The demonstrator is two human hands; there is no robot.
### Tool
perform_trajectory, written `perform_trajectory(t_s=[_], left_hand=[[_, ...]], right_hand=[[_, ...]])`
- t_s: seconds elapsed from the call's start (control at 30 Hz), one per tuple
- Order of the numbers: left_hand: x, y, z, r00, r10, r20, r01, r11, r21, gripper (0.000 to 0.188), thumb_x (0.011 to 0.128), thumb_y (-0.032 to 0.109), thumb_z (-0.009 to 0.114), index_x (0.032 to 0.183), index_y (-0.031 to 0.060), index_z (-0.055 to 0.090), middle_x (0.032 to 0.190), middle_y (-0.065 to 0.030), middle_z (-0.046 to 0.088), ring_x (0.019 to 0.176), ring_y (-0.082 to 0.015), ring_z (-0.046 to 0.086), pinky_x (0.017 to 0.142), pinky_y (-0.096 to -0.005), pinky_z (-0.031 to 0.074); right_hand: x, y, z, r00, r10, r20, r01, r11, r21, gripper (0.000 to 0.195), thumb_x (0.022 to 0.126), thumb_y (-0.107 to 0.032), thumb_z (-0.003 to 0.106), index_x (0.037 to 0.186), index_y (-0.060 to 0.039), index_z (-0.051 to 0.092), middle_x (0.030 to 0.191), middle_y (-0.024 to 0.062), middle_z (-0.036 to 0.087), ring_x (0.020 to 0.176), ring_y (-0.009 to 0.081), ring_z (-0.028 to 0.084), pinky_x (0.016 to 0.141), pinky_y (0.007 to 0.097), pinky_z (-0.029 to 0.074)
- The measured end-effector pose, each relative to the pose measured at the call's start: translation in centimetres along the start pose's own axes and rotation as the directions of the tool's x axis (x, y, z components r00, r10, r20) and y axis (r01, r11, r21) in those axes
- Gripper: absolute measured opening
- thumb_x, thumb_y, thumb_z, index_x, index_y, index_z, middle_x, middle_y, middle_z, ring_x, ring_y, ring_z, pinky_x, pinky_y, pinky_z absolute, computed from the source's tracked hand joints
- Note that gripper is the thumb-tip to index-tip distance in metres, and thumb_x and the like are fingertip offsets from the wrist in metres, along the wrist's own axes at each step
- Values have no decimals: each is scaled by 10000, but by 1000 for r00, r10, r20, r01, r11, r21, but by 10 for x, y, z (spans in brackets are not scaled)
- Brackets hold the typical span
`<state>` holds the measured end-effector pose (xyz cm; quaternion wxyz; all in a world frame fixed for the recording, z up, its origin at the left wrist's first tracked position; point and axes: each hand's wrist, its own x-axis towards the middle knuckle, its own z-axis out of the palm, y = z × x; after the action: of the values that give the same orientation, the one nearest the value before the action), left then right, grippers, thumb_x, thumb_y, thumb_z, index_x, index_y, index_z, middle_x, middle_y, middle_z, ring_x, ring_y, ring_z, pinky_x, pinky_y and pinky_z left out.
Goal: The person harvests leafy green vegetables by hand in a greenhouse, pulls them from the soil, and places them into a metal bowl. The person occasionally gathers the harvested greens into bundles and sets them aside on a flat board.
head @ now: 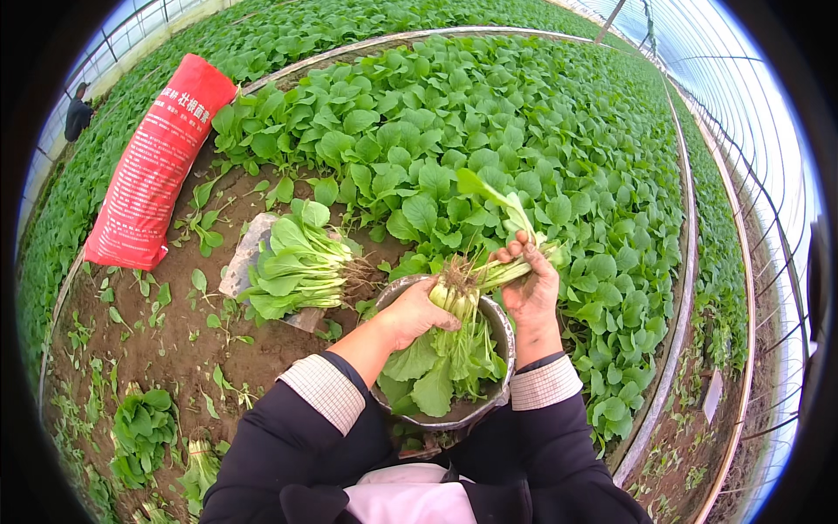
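Observation:
My left hand (419, 313) grips a bunch of leafy greens (452, 354), roots up and leaves hanging down into a round metal pot (507, 340). In my right hand (531, 288) are a few more stalks (510, 270), their root ends against the roots of the bunch. One leaf (481, 187) sticks up past my right fingers. To the left of the pot, a pile of pulled greens (298, 262) lies on a flat slab (249, 252), with roots pointing right towards the pot.
A full red sack (160, 164) bearing writing lies at the left. Growing greens (497, 131) fill the bed ahead. Tied bunches (144, 432) and loose leaves lie on the soil (262, 367) at lower left. Another person (79, 112) is far left. A pale bed edging (684, 262) curves along the right.

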<state>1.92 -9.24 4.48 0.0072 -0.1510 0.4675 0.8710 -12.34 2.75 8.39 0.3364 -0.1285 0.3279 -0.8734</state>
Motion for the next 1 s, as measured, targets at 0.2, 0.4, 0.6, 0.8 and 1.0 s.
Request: perform_trajectory(t_s=[0.2,0.4,0.6,0.8,1.0], left_hand=[[0,4,16,999,-34,-22,37,984,174,588,603,-99,670,1154,0,492,1006,-44,590,877,-141,568,798,-277,461],[10,0,5,989,58,-136,-36,986,160,606,623,-116,653,1186,4,462,1019,-52,592,907,-150,574,794,-289,472],[10,7,-9,960,119,-252,-102,992,77,577,634,-136,625,1169,19,474,988,-54,606,842,-149,594,750,-286,488],[8,6,1,996,72,-57,-68,995,67,599,632,-122,632,1189,26,470,1040,-46,596,919,-145,579,789,-285,478],[2,15,5,996,89,-22,-91,993,-71,761,654,-150,614,1330,84,353,1152,-52,555,1003,-163,560,856,-303,464]], right_hand=[[17,-35,-37,965,-227,-132,143,875,-462,75,867,-101,534,898,-49,577,594,2,465,471,79,371,501,249,347],[27,-50,-61,832,-536,-143,164,485,-859,119,873,-132,554,939,-40,593,795,8,559,686,97,494,607,231,406],[14,-31,-71,798,314,-515,-222,-641,-735,659,770,-364,657,1321,-102,407,1360,145,370,1253,224,354,1026,405,296],[8,1,-20,980,162,112,-108,918,-382,556,869,-361,554,1296,-42,394,1256,116,479,1079,205,496,883,351,427],[13,-5,-21,979,-203,-7,149,738,-658,132,872,-158,577,870,-27,557,736,31,572,649,104,517,581,256,436]])
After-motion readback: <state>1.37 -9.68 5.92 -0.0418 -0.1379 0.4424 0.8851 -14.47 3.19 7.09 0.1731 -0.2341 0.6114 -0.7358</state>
